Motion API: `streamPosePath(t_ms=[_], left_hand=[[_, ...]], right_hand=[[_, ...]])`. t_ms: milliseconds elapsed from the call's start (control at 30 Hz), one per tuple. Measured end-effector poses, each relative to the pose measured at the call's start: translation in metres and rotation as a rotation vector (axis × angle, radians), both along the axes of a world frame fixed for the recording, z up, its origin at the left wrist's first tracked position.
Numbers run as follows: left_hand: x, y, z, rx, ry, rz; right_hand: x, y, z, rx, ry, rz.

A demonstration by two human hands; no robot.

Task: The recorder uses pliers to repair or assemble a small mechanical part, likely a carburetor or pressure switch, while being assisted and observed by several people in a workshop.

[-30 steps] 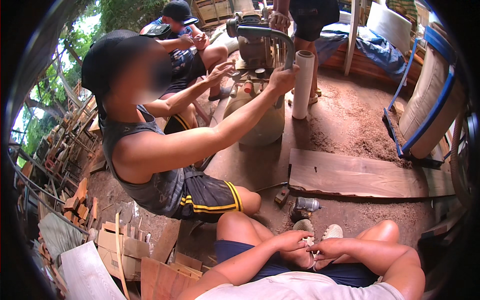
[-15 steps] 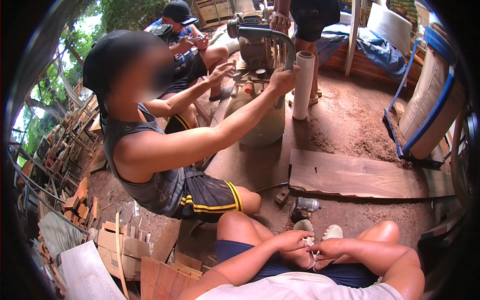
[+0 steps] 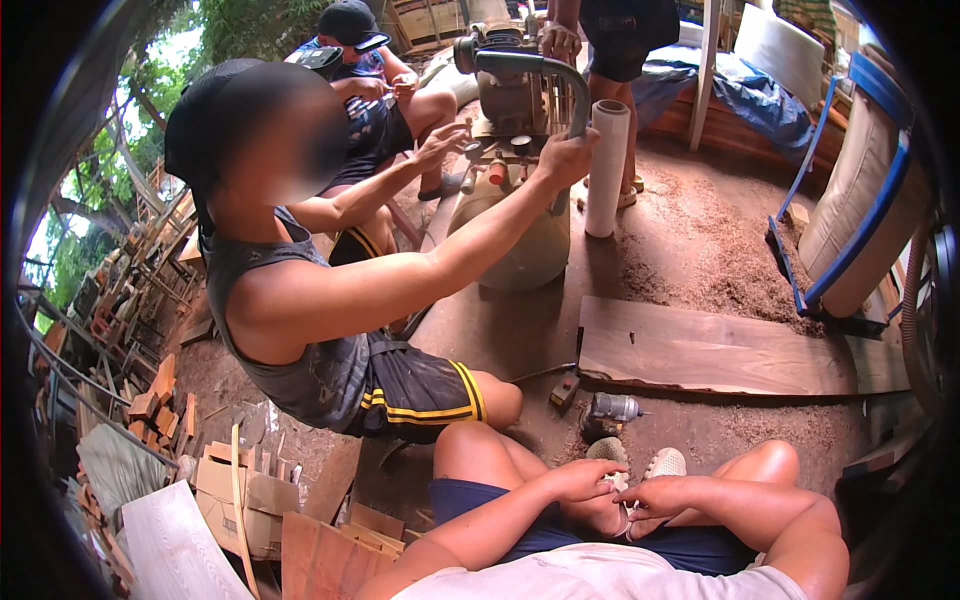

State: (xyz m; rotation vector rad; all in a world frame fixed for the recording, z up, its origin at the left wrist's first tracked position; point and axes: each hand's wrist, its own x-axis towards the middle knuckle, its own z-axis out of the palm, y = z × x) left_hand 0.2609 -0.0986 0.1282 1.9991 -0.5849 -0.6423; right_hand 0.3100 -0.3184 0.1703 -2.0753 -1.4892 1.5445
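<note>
I sit cross-legged, both hands together at my feet. My left hand [image 3: 583, 480] has its fingers curled by a strap of a beige sandal [image 3: 664, 463]. My right hand [image 3: 652, 494] is closed at the same spot; what the fingertips grip is too small to make out. A cordless drill [image 3: 610, 414] lies on the floor just beyond my feet, with a small block-like tool [image 3: 564, 390] to its left. A long wooden board [image 3: 715, 345] lies behind the drill.
A co-worker [image 3: 280, 320] at left grips the handle of an air compressor [image 3: 510, 240]. Another person sits behind; a third stands beside an upright white roll [image 3: 607, 175]. A padded blue-framed object [image 3: 855, 220] stands right, wood scraps and a carton [image 3: 240, 510] left.
The seated person at the back has moved their hands slightly. My hands and the nearer co-worker look almost unchanged.
</note>
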Motion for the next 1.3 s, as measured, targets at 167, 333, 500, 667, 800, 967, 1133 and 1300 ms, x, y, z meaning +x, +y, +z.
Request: streamPosePath(t_ms=[167,333,500,667,800,967,1133,1300], left_hand=[[0.000,0.001,-0.001,-0.009,-0.014,-0.006],[0.000,0.001,-0.001,-0.008,-0.007,-0.003],[0.000,0.001,0.001,-0.008,-0.006,-0.007],[0.000,0.002,0.004,0.001,-0.004,-0.013],[0.000,0.001,0.000,-0.004,-0.018,-0.014],[0.000,0.001,0.004,0.006,0.006,-0.012],[0.001,0.001,0.006,-0.006,-0.008,-0.018],[0.001,0.000,0.006,0.015,0.014,-0.010]], right_hand=[[0.000,0.001,0.004,-0.007,0.002,-0.010],[0.000,0.003,0.009,-0.015,0.004,-0.011],[0.000,-0.003,-0.006,0.023,0.029,-0.032],[0.000,-0.003,-0.006,0.032,0.026,-0.025],[0.000,-0.004,-0.007,0.040,0.019,-0.020],[0.000,0.002,0.002,-0.027,0.014,-0.011],[0.000,-0.001,0.000,-0.009,0.024,-0.024],[0.000,-0.001,0.000,0.011,0.043,-0.044]])
